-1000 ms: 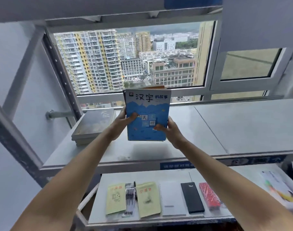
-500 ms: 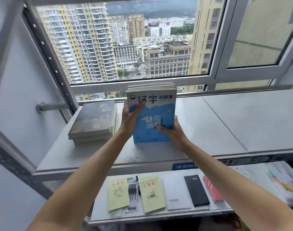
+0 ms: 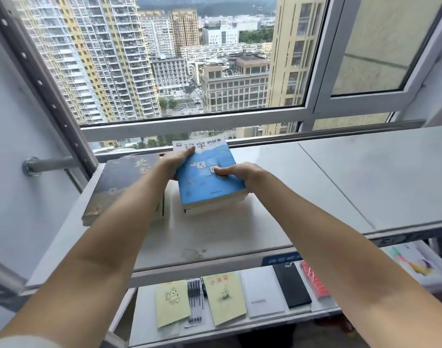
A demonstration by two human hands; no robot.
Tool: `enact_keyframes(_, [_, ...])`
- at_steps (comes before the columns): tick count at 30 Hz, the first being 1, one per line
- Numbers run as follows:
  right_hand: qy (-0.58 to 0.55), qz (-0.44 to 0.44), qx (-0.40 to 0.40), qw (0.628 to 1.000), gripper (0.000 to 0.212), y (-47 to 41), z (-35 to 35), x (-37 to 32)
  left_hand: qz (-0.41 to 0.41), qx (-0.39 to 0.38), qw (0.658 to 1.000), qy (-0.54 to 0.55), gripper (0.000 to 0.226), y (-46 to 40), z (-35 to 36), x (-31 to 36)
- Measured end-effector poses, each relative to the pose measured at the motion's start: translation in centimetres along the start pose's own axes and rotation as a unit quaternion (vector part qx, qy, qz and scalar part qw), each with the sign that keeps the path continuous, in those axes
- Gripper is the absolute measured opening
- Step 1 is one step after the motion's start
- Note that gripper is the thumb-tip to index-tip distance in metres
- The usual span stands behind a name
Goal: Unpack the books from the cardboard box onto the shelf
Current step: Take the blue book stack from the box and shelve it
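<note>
Fingers (image 3: 188,153) of the left hand (image 3: 171,164) curl round the far left edge of the blue-topped book stack (image 3: 207,194). The right hand (image 3: 243,172) bends over its cover from the right, thumb hidden. It seems to lie flat on the white shelf (image 3: 315,187), long axis toward the window (image 3: 215,59), just beside the dark books (image 3: 119,182); the shelf runs on wide rightward.

Glossy paper book (image 3: 210,177), matt metal shelf (image 3: 315,182).
</note>
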State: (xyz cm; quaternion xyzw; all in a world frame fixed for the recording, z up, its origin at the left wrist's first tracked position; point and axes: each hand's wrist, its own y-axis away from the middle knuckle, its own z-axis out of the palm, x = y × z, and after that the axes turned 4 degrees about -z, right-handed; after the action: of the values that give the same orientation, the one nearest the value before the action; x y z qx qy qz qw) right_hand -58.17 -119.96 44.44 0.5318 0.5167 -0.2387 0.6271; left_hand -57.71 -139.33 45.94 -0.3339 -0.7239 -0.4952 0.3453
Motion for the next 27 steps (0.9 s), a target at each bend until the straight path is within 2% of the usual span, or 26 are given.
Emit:
enact_keyframes(7, [0.101, -0.034, 0.060, 0.992, 0.052, -1.1, 0.3, 1.5, -0.018, 0.074, 0.989, -0.126, 0.080, -3.2, 0.3, -1.5])
enact_keyframes(9, [0.172, -0.054, 0.074, 0.981, 0.062, -1.2, 0.3, 1.3, -0.021, 0.080, 0.985, -0.149, 0.085, -3.5, 0.0, -1.2])
enact_keyframes(11, [0.249, -0.068, 0.076, 0.963, 0.063, -1.1, 0.3, 1.0, -0.020, 0.089, 0.979, -0.181, 0.089, -3.3, 0.2, -0.9])
enact_keyframes(16, [0.352, -0.080, 0.051, 0.931, 0.064, 0.8, -2.5, 0.1, 0.046, 0.152, 0.949, -0.272, 0.071, -1.2, -0.1, 1.7])
enact_keyframes(18, [0.407, -0.096, 0.087, 0.904, 0.060, 2.3, -5.2, 0.4, 0.086, 0.182, 0.925, -0.323, 0.060, 0.3, -0.1, 3.1])
enact_keyframes(20, [0.468, -0.105, 0.122, 0.869, 0.058, 4.4, -8.4, 1.2, 0.153, 0.188, 0.884, -0.400, 0.050, 1.9, 0.9, 4.3])
enact_keyframes(22, [0.510, -0.103, 0.141, 0.842, 0.060, 7.2, -12.2, 2.7, 0.227, 0.159, 0.841, -0.465, 0.045, 4.2, 3.8, 5.1])
enact_keyframes(25, [0.534, -0.090, 0.182, 0.821, 0.061, 12.9, -17.8, 6.1, 0.305, 0.110, 0.767, -0.554, 0.047, 7.8, 10.3, 5.4])
enact_keyframes(27, [0.542, -0.069, 0.209, 0.811, 0.062, 17.6, -21.6, 9.1, 0.352, 0.085, 0.736, -0.572, 0.043, 10.5, 16.0, 4.8])
